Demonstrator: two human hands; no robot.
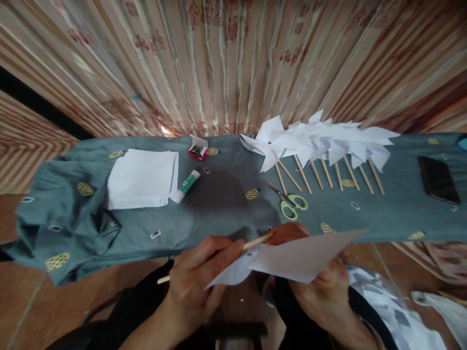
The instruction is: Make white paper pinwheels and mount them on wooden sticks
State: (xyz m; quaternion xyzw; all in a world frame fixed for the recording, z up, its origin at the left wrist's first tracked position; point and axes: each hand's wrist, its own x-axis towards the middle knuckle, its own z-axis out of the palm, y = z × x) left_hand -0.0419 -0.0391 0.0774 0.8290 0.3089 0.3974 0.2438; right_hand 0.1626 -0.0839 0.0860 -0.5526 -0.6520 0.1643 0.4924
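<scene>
My left hand (pixel 197 282) grips a thin wooden stick (pixel 255 241) that runs up to the right, its tip meeting the thumb of my right hand (pixel 321 287). My right hand holds a folded white paper piece (pixel 302 255) against the stick's end, at the near edge of the table. The paper hides most of my right hand's fingers.
A grey-green cloth (pixel 219 204) covers the table. On it lie a stack of white paper squares (pixel 142 177), a glue stick (pixel 186 186), a small red box (pixel 197 148), green-handled scissors (pixel 290 201), a row of several finished paper pinwheels (pixel 321 143) and a black phone (pixel 438 180).
</scene>
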